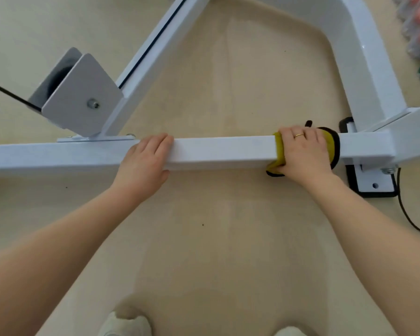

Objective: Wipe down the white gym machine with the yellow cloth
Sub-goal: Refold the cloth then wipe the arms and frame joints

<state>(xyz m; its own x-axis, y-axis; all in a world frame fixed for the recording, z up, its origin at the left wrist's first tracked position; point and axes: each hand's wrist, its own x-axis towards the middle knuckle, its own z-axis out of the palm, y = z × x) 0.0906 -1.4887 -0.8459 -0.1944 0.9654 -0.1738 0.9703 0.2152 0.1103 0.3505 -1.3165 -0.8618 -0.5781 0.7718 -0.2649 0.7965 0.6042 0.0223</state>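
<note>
— Left side?
— My left hand (147, 157) rests on the white bar (218, 151), fingers draped over its top, grasping nothing.
— Right?
— My right hand (302, 154) grips the yellow cloth (278, 147), wrapped round the bar near the corner joint (371, 146).

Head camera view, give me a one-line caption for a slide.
Right hand wraps yellow cloth around white machine's horizontal bar while left hand steadies it.
</note>
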